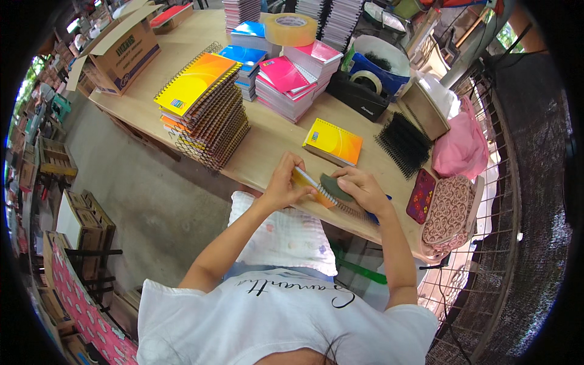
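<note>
A pale wooden table (267, 141) fills the middle; the landmark is a flat yellow notebook (333, 143) near its front edge. Left of that notebook rises a tall stack of coil-bound notebooks (204, 118); behind it and to the left sits a pile of pink-covered pads (291, 82). To its right lies a bundle of black coils (404, 145). On the person's side of it, both hands work close together. The left hand (284, 185) pinches a held notebook (321, 198), tilted. The right hand (364, 187) grips a small dark green pad (336, 187) at the notebook's edge, where a thin coil (351, 210) trails toward the person's right. Good work here probably means keeping the pages square, pressing lightly and turning the coil evenly; individual holes are too small to check.
</note>
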`<state>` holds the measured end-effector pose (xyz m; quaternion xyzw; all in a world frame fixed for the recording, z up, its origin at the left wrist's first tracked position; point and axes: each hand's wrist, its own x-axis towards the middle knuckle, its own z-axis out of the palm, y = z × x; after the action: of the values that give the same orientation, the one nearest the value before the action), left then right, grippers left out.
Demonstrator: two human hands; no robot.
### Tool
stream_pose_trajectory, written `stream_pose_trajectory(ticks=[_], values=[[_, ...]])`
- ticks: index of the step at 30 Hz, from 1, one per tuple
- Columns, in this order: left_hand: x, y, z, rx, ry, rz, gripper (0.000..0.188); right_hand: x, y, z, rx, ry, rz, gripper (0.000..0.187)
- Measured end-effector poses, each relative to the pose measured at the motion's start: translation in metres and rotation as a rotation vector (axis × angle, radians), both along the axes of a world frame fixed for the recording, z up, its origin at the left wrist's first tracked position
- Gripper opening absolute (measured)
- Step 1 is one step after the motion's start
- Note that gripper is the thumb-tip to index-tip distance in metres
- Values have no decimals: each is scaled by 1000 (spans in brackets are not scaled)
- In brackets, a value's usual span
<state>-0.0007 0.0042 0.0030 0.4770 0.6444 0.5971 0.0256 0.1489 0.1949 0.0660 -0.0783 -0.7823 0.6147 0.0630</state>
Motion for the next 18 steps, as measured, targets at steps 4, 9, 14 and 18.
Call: stream_pose_trajectory(ticks=[4, 9, 14, 18], values=[[-1, 0, 2, -30, -13, -7, 55, -5, 5, -4, -37, 31, -32, 33], [-2, 1, 3, -29, -8, -27, 54, -5, -1, 2, 364, -73, -3, 36], [-2, 1, -6, -33, -32, -52, 52, 9, -10, 23, -674, 100, 33, 37], [0, 2, 3, -39, -41, -62, 50, 3, 9, 5, 280, 41, -32, 38]])
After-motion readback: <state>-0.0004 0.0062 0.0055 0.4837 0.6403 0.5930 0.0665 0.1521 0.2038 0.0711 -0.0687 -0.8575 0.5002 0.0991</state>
